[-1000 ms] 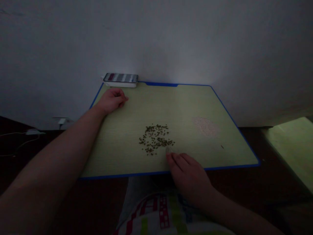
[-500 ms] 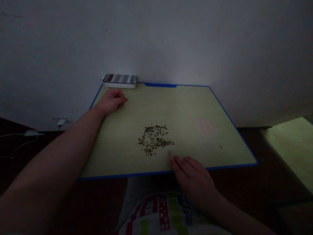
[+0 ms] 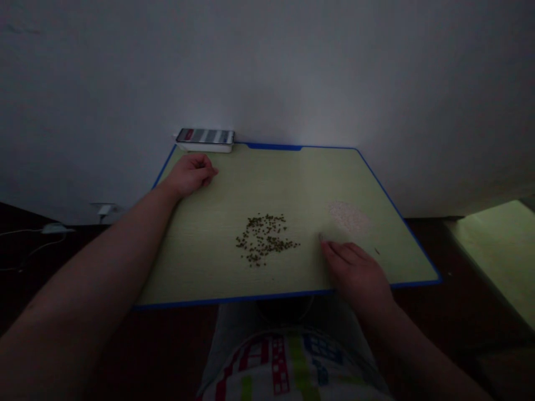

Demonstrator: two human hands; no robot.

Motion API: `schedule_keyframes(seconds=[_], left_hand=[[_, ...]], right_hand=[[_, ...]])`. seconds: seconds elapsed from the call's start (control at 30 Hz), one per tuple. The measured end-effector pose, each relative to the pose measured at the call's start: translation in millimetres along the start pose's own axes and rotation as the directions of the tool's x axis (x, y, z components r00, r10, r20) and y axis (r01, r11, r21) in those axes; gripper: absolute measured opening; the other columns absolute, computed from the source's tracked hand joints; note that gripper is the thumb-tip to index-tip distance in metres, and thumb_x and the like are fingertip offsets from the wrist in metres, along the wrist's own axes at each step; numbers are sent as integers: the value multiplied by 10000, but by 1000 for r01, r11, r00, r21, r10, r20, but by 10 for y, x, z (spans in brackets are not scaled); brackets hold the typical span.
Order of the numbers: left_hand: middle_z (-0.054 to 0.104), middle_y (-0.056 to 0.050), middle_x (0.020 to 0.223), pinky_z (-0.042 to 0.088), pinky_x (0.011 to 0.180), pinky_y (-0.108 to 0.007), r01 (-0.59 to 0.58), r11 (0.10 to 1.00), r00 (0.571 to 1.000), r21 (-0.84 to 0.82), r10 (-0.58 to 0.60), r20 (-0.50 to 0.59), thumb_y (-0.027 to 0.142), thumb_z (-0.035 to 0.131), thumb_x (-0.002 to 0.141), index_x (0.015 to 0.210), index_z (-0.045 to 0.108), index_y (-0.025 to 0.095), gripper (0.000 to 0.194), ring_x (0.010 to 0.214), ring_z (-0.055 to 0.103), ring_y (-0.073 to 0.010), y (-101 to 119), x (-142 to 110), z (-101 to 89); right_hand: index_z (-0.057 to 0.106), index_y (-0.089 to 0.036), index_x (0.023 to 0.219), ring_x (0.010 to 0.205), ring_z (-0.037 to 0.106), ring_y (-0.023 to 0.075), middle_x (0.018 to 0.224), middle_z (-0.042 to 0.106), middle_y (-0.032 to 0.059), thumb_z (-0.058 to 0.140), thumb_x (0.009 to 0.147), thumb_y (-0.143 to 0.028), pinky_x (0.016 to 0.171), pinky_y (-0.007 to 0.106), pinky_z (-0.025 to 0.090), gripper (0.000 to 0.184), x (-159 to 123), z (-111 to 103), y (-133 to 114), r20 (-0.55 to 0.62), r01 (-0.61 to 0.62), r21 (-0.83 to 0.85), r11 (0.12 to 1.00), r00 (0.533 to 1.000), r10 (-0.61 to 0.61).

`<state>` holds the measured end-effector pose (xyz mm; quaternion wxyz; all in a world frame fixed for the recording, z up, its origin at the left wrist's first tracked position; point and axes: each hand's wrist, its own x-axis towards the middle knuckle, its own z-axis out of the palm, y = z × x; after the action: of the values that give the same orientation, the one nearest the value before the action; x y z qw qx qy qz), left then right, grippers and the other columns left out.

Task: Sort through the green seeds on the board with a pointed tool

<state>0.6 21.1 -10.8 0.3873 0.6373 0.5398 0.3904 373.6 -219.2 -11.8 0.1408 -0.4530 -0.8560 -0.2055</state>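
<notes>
Moved: right hand (image 3: 355, 273) has slid rightward across the board, away from the seeds, since the earlier frame.
Right grip: fingers (image 3: 336, 252) close together, slightly curled, tips low at the surface; a pale sliver (image 3: 321, 237) at the foremost fingertip, too dim to tell whether nail or something held.
Left grip: left hand (image 3: 190, 175) loosely curled, resting; palm hidden, contents cannot be told.
Seeds: dark seeds (image 3: 265, 238) in a loose scatter on a green blue-edged board (image 3: 271, 146), well apart from the left hand.
Right of seeds: pale pinkish patch (image 3: 349, 218), grains too small to make out; lone dark speck (image 3: 377, 251).
Beyond seeds: phone (image 3: 204, 136) on a white box (image 3: 204, 148), screen blurred.
</notes>
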Motion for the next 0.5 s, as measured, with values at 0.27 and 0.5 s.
schedule_keyframes(seconds=[0.27, 0.5], left_hand=[[504, 32, 441, 287, 452, -242, 28, 999, 1000, 18, -28, -1, 229, 687, 679, 567, 498, 215, 220, 408, 400, -85, 17, 0, -1], [498, 39, 439, 274, 452, -247, 2, 1000, 1000, 1, -2, 4, 252, 701, 691, 589, 493, 220, 234, 408, 389, -84, -18, 3, -6]], right_hand=[[740, -73, 1168, 878, 693, 234, 1029, 801, 109, 477, 949, -28, 831, 347, 611, 345, -50, 25, -39, -33, 104, 96, 990, 994, -101], [758, -95, 1130, 814, 723, 218, 980, 816, 107, 485, 962, -58, 793, 348, 626, 323, 188, 66, 243, -25, -10, 133, 991, 1000, 13]])
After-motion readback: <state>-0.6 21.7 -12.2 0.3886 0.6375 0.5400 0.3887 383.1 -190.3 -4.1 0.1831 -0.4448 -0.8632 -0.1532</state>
